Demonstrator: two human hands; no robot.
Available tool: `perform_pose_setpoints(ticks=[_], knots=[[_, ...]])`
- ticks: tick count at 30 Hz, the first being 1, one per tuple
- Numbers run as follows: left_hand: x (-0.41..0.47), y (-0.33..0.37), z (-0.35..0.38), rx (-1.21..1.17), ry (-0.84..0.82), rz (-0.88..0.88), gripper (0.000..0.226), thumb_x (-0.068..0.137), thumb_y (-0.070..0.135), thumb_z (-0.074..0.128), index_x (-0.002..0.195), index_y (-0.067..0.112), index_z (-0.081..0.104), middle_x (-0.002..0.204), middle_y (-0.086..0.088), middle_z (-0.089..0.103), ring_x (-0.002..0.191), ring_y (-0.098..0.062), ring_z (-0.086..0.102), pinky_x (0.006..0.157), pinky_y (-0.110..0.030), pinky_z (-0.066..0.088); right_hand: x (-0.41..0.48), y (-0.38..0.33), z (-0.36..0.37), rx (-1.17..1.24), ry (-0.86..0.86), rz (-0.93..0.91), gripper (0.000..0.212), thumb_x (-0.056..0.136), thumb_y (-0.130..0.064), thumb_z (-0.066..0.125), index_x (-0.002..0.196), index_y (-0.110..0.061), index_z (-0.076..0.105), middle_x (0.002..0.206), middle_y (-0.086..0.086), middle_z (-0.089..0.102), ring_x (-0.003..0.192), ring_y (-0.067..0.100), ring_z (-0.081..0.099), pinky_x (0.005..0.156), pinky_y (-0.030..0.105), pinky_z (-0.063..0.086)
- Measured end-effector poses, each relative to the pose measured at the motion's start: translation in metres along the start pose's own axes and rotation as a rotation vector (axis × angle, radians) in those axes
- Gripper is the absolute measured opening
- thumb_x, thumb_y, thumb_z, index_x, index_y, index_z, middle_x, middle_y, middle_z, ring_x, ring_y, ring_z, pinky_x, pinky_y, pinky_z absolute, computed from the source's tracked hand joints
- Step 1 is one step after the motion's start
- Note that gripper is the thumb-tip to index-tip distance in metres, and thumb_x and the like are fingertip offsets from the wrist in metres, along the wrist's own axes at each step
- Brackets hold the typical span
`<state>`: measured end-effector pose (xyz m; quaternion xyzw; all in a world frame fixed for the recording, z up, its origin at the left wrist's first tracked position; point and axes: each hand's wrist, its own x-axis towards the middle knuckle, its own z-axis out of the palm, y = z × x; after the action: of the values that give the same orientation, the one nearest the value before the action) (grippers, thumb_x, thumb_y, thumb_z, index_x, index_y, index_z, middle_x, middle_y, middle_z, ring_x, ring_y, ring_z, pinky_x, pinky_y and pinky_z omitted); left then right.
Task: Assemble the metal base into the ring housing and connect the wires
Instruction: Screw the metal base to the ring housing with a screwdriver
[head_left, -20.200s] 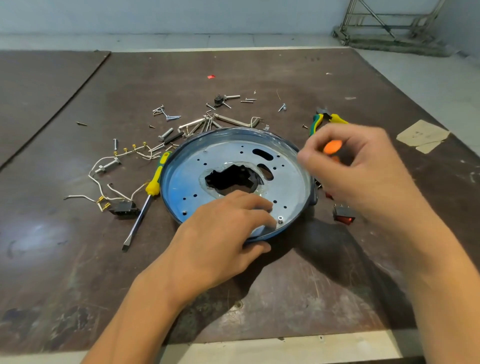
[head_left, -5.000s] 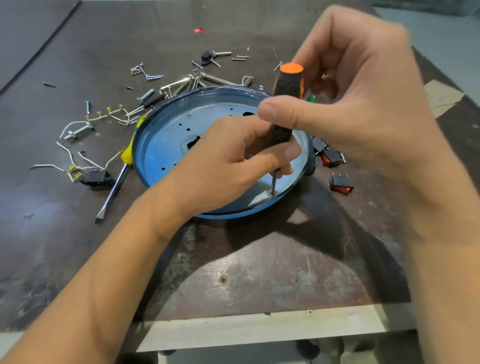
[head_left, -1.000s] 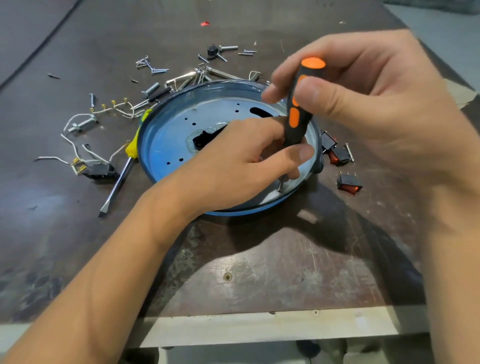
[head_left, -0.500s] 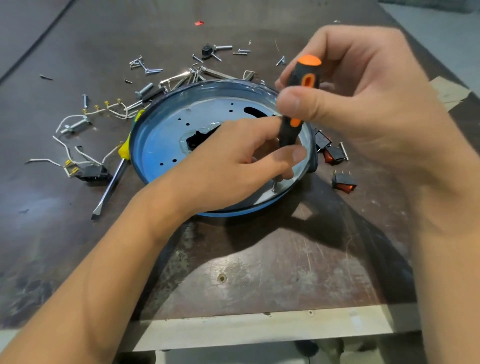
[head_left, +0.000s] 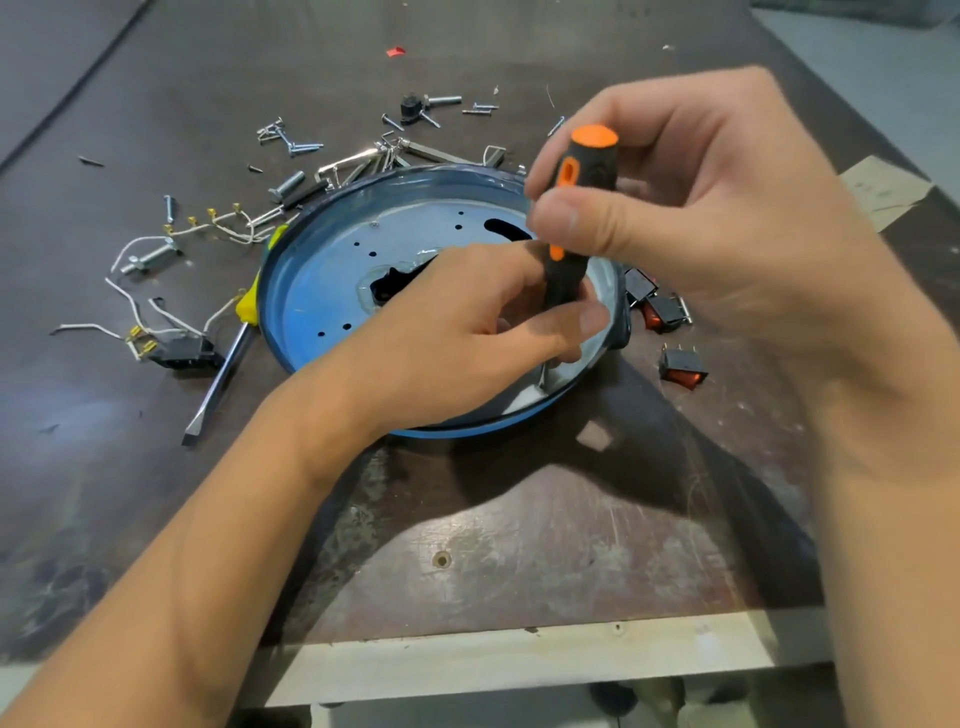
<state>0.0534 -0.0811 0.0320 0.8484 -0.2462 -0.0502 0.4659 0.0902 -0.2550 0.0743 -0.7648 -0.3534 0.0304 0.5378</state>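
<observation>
The metal base (head_left: 332, 280), a round plate with small holes and a dark jagged opening at its middle, sits inside the blue ring housing (head_left: 457, 430) on the dark table (head_left: 519, 545), directly under both hands. The left hand (head_left: 467, 332) lies across the near right part of the plate, its fingers curled and its thumb and forefinger pinched around the lower shaft of an orange-and-black screwdriver (head_left: 576, 208). The right hand (head_left: 691, 208) is above it, closed around the screwdriver's handle between thumb and fingers, holding the tool nearly upright. The tip comes down just below the left thumb, close to the housing's near rim; whether it sits in a screw is hard to tell, since the left hand hides most of that spot.

Left of the left hand, a yellow-handled flat screwdriver (head_left: 223, 374) lies against the housing's outer edge. Farther left lie white wires (head_left: 130, 306) with brass terminals, some joined to a black switch (head_left: 182, 354). Beyond the hands, loose screws (head_left: 291, 143) and metal clips are scattered. Below the right hand, just right of the housing, are three red rocker switches (head_left: 683, 370), two close together and one apart.
</observation>
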Motion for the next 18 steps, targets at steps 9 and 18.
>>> perform_pose_setpoints(ticks=[9, 18], knots=[[-0.001, -0.001, 0.001, -0.035, 0.018, -0.014, 0.015, 0.098, 0.026, 0.059, 0.100, 0.013, 0.066, 0.087, 0.001, 0.073, 0.085, -0.011, 0.071, 0.080, -0.039, 0.057, -0.006, 0.004, -0.004, 0.190, 0.008, -0.011, 0.026, 0.095, -0.016, 0.061, 0.112, 0.004, 0.064, 0.105, 0.025, 0.069, 0.097, 0.020, 0.068, 0.086, 0.030, 0.052], [-0.002, 0.000, 0.002, -0.034, 0.016, -0.006, 0.017, 0.097, 0.030, 0.057, 0.097, 0.014, 0.064, 0.086, 0.002, 0.072, 0.087, -0.014, 0.070, 0.081, -0.045, 0.055, 0.001, 0.003, 0.004, -0.050, 0.165, -0.004, 0.037, 0.083, -0.022, 0.081, 0.089, 0.006, 0.058, 0.091, 0.027, 0.067, 0.086, 0.039, 0.064, 0.073, 0.051, 0.052]])
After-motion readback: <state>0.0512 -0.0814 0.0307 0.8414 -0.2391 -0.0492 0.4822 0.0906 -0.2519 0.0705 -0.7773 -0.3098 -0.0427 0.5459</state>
